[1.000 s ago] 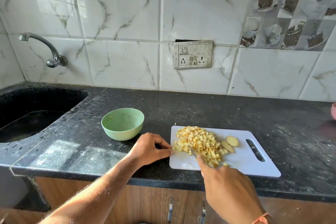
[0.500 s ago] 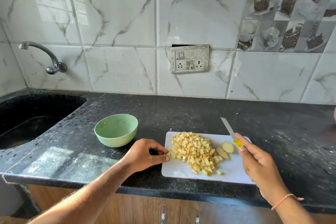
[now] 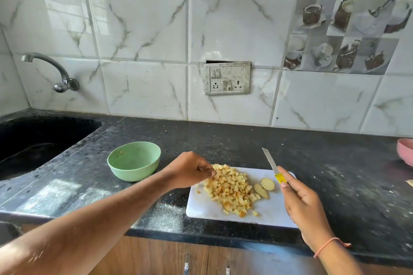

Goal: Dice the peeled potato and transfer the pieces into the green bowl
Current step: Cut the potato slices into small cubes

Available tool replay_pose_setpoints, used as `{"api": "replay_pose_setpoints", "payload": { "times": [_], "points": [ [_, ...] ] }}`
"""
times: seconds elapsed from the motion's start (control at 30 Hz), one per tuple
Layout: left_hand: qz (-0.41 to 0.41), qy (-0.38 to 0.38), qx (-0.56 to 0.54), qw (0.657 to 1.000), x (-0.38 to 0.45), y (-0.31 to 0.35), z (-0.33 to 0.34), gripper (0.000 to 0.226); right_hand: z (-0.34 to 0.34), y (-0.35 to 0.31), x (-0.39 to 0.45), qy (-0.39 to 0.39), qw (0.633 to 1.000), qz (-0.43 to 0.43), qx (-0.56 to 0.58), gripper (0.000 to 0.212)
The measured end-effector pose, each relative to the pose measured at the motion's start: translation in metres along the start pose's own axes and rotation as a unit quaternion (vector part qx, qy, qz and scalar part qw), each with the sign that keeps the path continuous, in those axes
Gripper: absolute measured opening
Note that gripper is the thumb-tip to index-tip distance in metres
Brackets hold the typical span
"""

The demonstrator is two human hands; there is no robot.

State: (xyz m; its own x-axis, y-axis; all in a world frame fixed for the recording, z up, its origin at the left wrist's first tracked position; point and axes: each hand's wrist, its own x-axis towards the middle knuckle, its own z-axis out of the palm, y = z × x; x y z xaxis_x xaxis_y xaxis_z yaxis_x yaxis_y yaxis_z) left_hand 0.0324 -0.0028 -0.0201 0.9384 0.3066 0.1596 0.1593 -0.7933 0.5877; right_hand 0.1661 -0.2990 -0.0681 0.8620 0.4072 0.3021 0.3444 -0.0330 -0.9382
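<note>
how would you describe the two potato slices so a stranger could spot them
Find the white board on the black counter. The two slices lie just right of the dice pile, flat, oval and pale, unlike the small cubes.

Marble-tiled wall [image 3: 143, 29], black countertop [image 3: 335, 163]

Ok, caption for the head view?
Left hand pinches diced potato on board; right hand holds knife; bowl nearly empty.

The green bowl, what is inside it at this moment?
The green bowl looks almost empty: only a small yellowish bit on its inner far-left wall. The diced potato is on the white cutting board. The near rim hides part of the inside.
</note>
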Motion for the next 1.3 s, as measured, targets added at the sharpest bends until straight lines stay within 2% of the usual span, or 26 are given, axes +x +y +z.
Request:
{"api": "replay_pose_setpoints", "payload": {
  "times": [0.17, 0.27, 0.5, 0.63, 0.73, 0.83, 0.97, 1.07, 1.17, 1.3],
  "points": [
    [0.072, -0.073, 0.157, 0.982, 0.011, 0.009, -0.010, 0.025, 0.000, 0.000, 0.001, 0.009, 1.000, 0.004, 0.023, 0.040],
    [0.077, -0.080, 0.208, 0.972, 0.013, 0.008, -0.004, 0.031, -0.002, 0.001, 0.001, 0.016, 0.999, 0.006, 0.045, 0.040],
    [0.060, -0.045, 0.128, 0.989, 0.021, 0.009, -0.001, 0.018, -0.006, 0.005, 0.006, 0.051, 0.992, 0.028, 0.111, 0.036],
    [0.046, -0.030, 0.104, 0.993, 0.022, 0.006, -0.006, 0.014, -0.011, 0.001, 0.006, 0.049, 0.990, 0.029, 0.129, 0.026],
    [0.047, -0.032, 0.094, 0.994, 0.019, 0.006, -0.009, 0.017, -0.010, -0.001, 0.005, 0.044, 0.990, 0.036, 0.127, 0.024],
    [0.038, -0.032, 0.088, 0.995, 0.018, 0.004, -0.008, 0.030, -0.008, -0.003, 0.006, 0.034, 0.989, 0.050, 0.132, 0.023],
    [0.057, -0.043, 0.097, 0.993, 0.017, 0.008, -0.002, 0.035, -0.009, -0.004, 0.005, 0.012, 0.986, 0.058, 0.158, 0.025],
    [0.079, -0.039, 0.092, 0.992, 0.016, 0.012, -0.001, 0.028, -0.011, -0.004, 0.005, 0.006, 0.985, 0.061, 0.160, 0.025],
    [0.104, -0.021, 0.112, 0.988, 0.017, 0.014, -0.001, 0.016, -0.011, -0.002, 0.007, 0.013, 0.985, 0.062, 0.161, 0.019],
    [0.121, 0.004, 0.116, 0.986, 0.024, 0.021, 0.006, 0.016, -0.011, 0.003, 0.010, 0.041, 0.986, 0.046, 0.157, 0.019]
  ]
}}
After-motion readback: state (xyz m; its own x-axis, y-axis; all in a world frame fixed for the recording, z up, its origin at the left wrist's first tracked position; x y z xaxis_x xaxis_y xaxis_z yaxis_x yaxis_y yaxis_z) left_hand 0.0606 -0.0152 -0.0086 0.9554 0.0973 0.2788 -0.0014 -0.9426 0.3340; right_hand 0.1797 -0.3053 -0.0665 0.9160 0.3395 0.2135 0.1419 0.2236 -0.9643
